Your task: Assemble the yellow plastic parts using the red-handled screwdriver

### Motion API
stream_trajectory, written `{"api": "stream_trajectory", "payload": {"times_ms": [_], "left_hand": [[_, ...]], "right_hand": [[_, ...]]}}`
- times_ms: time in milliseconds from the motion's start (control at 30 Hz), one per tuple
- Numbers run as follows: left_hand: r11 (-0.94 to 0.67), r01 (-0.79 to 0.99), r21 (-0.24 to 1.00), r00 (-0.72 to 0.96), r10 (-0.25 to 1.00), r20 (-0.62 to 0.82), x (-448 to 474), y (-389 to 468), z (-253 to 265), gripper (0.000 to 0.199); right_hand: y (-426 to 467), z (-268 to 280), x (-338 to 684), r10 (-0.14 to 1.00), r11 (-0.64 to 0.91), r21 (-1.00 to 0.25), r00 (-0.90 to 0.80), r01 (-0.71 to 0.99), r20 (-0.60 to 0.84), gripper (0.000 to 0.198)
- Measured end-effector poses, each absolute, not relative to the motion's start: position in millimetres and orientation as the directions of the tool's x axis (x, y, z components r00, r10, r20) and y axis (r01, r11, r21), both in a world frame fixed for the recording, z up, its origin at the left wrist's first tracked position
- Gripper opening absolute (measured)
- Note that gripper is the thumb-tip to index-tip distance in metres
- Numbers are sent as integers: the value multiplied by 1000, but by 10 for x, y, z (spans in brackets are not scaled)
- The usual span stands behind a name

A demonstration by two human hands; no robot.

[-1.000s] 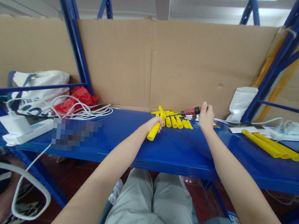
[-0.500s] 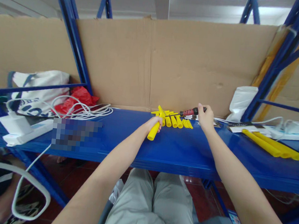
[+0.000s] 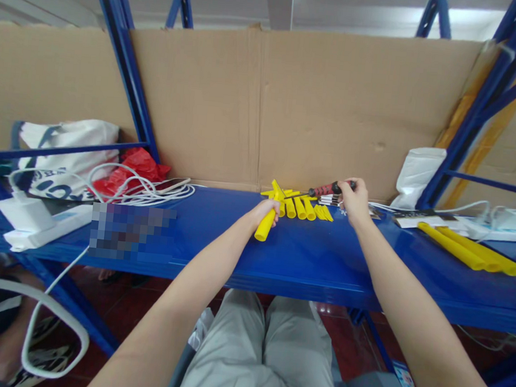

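Note:
My left hand [image 3: 269, 211] is wrapped round a yellow plastic tube [image 3: 263, 228], tilted with its open end toward me and its far part rising past my fingers. My right hand [image 3: 353, 198] grips the red and black handle of a screwdriver [image 3: 324, 190] near its butt end. The screwdriver's thin shaft points left to the upper part of the held tube; whether its tip touches is too small to tell. Between my hands, several yellow tubes [image 3: 300, 208] lie side by side on the blue shelf [image 3: 218, 232]. Small yellow pieces [image 3: 323, 212] lie to their right.
Longer yellow tubes [image 3: 466, 250] lie at the right, near a white power strip [image 3: 505, 232]. At the left are a coil of white cable [image 3: 166, 194], a red plastic bag [image 3: 139, 167] and a white adapter [image 3: 25, 214]. A cardboard panel [image 3: 321, 108] stands behind the shelf.
The fingers of my right hand have shifted on the screwdriver's handle, and its red part looks turned. My left hand and the tube stay almost in place.

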State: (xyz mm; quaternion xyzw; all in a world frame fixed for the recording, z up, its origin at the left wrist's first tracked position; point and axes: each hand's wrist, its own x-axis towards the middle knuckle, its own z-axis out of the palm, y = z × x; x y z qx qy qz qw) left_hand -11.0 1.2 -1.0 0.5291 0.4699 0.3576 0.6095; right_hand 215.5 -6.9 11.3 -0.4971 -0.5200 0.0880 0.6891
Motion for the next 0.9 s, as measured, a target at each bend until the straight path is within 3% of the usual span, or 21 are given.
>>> {"api": "stream_trajectory", "payload": {"times_ms": [100, 267, 333, 500, 667, 900], "left_hand": [[191, 74, 979, 297, 933, -204, -109, 11, -14, 18], [204, 114, 972, 295, 928, -230, -110, 27, -29, 18], [193, 114, 975, 289, 932, -218, -114, 27, -28, 19], [176, 132, 976, 281, 937, -207, -119, 29, -37, 20], [148, 133, 980, 260, 949, -179, -110, 87, -91, 20], [166, 72, 983, 246, 953, -179, -126, 116, -65, 14]], "right_hand": [[-97, 113, 2133, 697, 453, -833, 457, 317, 553, 34], [-100, 118, 2175, 581, 433, -736, 463, 520, 669, 39], [-83, 123, 2175, 562, 455, -730, 472, 509, 679, 36], [-92, 121, 2135, 689, 449, -823, 451, 348, 567, 33], [-144, 141, 2150, 635, 379, -774, 466, 508, 617, 34], [-160, 137, 2094, 732, 425, -841, 418, 335, 537, 32]]}}
